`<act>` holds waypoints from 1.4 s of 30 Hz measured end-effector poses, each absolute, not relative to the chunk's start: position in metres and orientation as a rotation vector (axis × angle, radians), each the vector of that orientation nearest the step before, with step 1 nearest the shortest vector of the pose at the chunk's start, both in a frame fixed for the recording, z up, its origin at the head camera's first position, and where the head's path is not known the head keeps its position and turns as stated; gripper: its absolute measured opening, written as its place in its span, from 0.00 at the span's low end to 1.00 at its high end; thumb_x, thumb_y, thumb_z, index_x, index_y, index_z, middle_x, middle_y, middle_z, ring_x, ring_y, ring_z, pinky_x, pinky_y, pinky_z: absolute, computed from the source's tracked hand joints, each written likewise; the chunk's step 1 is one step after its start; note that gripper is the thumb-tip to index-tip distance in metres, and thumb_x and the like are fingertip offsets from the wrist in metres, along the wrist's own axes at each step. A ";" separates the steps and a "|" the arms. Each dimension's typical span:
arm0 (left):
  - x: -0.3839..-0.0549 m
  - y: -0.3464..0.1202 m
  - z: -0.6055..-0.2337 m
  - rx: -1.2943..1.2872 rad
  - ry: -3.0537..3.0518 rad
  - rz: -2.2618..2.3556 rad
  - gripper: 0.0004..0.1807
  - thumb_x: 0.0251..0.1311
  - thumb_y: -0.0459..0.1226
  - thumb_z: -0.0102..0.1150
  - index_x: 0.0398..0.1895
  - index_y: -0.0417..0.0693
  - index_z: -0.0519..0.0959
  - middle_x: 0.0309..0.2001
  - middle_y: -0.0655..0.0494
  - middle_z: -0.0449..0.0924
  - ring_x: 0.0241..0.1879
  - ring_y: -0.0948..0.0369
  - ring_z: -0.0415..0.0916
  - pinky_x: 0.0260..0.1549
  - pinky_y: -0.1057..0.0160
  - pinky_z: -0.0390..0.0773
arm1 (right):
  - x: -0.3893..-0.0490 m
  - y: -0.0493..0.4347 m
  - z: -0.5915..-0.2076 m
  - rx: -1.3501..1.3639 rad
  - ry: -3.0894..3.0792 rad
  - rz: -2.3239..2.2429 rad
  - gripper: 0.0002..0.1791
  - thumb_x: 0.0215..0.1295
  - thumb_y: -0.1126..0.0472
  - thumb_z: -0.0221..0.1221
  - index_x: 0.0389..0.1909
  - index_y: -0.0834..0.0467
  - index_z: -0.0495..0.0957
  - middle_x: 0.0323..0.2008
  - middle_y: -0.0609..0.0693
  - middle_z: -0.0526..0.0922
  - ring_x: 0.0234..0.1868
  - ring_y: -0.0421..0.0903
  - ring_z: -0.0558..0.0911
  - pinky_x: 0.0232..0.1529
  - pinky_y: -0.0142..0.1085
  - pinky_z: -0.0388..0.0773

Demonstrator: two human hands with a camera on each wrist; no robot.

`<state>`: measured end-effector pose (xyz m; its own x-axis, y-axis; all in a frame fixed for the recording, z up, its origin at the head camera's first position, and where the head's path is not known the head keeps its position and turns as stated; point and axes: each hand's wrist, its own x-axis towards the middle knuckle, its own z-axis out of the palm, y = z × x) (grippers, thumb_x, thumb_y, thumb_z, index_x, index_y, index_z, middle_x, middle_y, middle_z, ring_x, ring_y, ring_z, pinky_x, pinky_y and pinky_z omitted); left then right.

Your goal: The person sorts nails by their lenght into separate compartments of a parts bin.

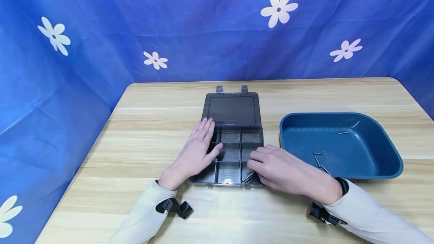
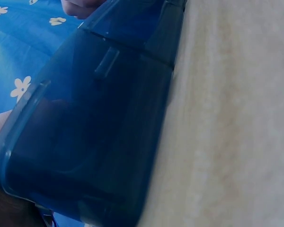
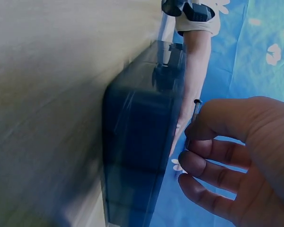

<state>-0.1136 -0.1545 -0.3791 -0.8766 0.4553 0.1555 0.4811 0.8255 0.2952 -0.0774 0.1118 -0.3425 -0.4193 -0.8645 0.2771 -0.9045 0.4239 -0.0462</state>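
A dark translucent compartment box (image 1: 228,153) lies on the table with its lid (image 1: 232,109) folded back. My left hand (image 1: 196,150) rests along the box's left side, fingers straight and thumb over the left compartments. Over the front right compartment is my right hand (image 1: 276,166). In the right wrist view, the right hand (image 3: 232,156) pinches a thin metal nail (image 3: 197,108) between thumb and fingertips, its flat head sticking up. Several more nails (image 1: 250,177) lie in that front right compartment, partly hidden by the hand. The left wrist view shows mostly the box's side wall (image 2: 85,132).
To the right stands a blue plastic tray (image 1: 390,157) with a few loose nails (image 1: 320,161) in it. A blue curtain (image 1: 217,37) with white flowers hangs behind the wooden table (image 1: 149,119). Both wrists wear strapped cameras.
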 end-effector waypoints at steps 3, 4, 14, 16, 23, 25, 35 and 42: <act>-0.114 -0.154 -0.379 -0.755 -2.918 -0.503 0.39 0.70 0.51 0.43 0.72 0.30 0.53 0.73 0.36 0.51 0.75 0.45 0.43 0.73 0.48 0.45 | -0.078 0.112 -0.342 1.550 -2.473 0.298 0.09 0.54 0.65 0.64 0.37 0.52 0.79 0.32 0.42 0.77 0.35 0.41 0.75 0.36 0.35 0.76; -0.114 -0.154 -0.379 -0.757 -2.915 -0.501 0.39 0.70 0.51 0.43 0.72 0.30 0.53 0.73 0.36 0.51 0.75 0.45 0.43 0.73 0.48 0.45 | -0.078 0.114 -0.342 1.543 -2.470 0.316 0.08 0.54 0.65 0.63 0.36 0.53 0.79 0.32 0.42 0.77 0.34 0.41 0.75 0.36 0.35 0.76; -0.114 -0.156 -0.381 -0.758 -2.912 -0.503 0.39 0.70 0.51 0.43 0.71 0.29 0.54 0.73 0.36 0.51 0.75 0.45 0.43 0.74 0.49 0.44 | -0.096 0.160 -0.335 1.389 -2.399 0.408 0.11 0.47 0.68 0.65 0.34 0.57 0.80 0.31 0.45 0.78 0.33 0.42 0.77 0.37 0.39 0.78; -0.113 -0.156 -0.381 -0.756 -2.916 -0.500 0.39 0.70 0.51 0.43 0.71 0.30 0.53 0.73 0.36 0.51 0.75 0.45 0.43 0.74 0.49 0.44 | -0.100 0.173 -0.335 1.336 -2.421 0.393 0.11 0.48 0.67 0.65 0.34 0.57 0.80 0.32 0.45 0.78 0.33 0.42 0.77 0.35 0.39 0.78; -0.113 -0.155 -0.381 -0.758 -2.916 -0.494 0.39 0.70 0.51 0.43 0.72 0.30 0.53 0.74 0.37 0.50 0.75 0.45 0.42 0.73 0.48 0.45 | -0.106 0.214 -0.339 1.175 -2.495 0.387 0.11 0.47 0.69 0.64 0.34 0.56 0.80 0.32 0.45 0.80 0.32 0.41 0.78 0.30 0.39 0.79; -0.113 -0.155 -0.381 -0.759 -2.917 -0.494 0.39 0.70 0.51 0.43 0.72 0.30 0.53 0.74 0.37 0.50 0.75 0.46 0.42 0.73 0.48 0.45 | -0.107 0.223 -0.342 1.142 -2.505 0.416 0.12 0.47 0.69 0.64 0.34 0.56 0.80 0.32 0.44 0.79 0.32 0.39 0.78 0.28 0.38 0.79; -0.113 -0.156 -0.380 -0.756 -2.924 -0.488 0.38 0.70 0.51 0.43 0.72 0.30 0.53 0.74 0.37 0.50 0.75 0.46 0.43 0.74 0.49 0.44 | -0.115 0.256 -0.355 0.898 -2.638 0.403 0.12 0.45 0.70 0.66 0.34 0.59 0.80 0.32 0.49 0.81 0.33 0.43 0.78 0.30 0.43 0.78; -0.113 -0.156 -0.381 -0.759 -2.918 -0.491 0.39 0.70 0.51 0.43 0.72 0.31 0.53 0.74 0.37 0.50 0.75 0.46 0.43 0.73 0.48 0.45 | -0.118 0.279 -0.363 0.692 -2.805 0.389 0.14 0.48 0.70 0.66 0.39 0.63 0.80 0.39 0.59 0.82 0.39 0.56 0.81 0.37 0.54 0.78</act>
<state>-0.1132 -0.1561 -0.3813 -0.8731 0.4598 0.1622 0.4876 0.8251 0.2853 -0.1175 0.2794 -0.3634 -0.8633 -0.4209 0.2785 -0.4808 0.8536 -0.2004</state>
